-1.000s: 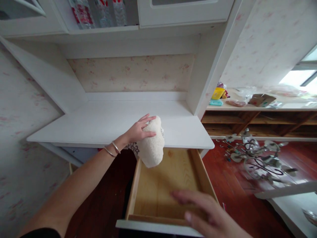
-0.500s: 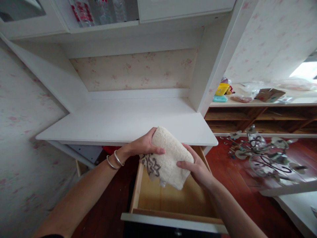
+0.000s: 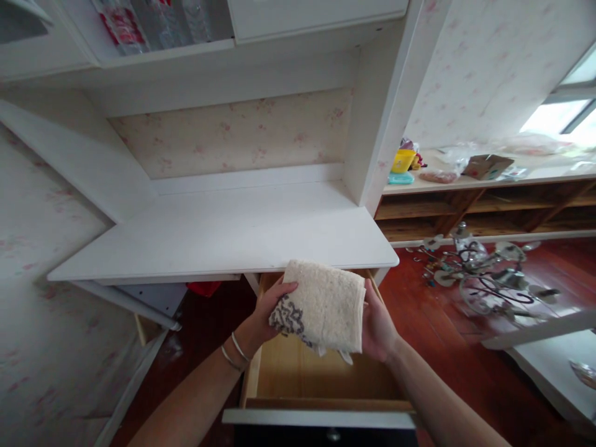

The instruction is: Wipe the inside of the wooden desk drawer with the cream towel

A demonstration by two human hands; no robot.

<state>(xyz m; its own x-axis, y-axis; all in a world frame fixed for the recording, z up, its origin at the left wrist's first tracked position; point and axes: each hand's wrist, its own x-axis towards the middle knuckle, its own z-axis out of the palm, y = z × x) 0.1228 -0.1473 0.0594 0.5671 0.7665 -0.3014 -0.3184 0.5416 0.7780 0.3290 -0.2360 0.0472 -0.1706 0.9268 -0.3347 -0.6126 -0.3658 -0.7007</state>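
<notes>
A folded cream towel [image 3: 323, 305] with a dark embroidered pattern at its lower left corner is held between both hands over an open wooden drawer [image 3: 298, 379]. My left hand [image 3: 264, 315], with two bangles on the wrist, grips the towel's left edge, thumb on top. On the right edge, my right hand [image 3: 378, 326] clasps it from the side. The drawer is pulled out from under a white desk top [image 3: 223, 236], and what shows of its inside is bare.
A white hutch with upper shelves holding bottles [image 3: 139, 22] rises above the desk. To the right stands a wooden shelf unit [image 3: 470, 205] with a cardboard box and bags on top. A chandelier [image 3: 484, 273] lies on the red wooden floor.
My right hand rose from the drawer front and took the towel's right side. Both hands brought the towel down from the desk edge to above the open drawer.
</notes>
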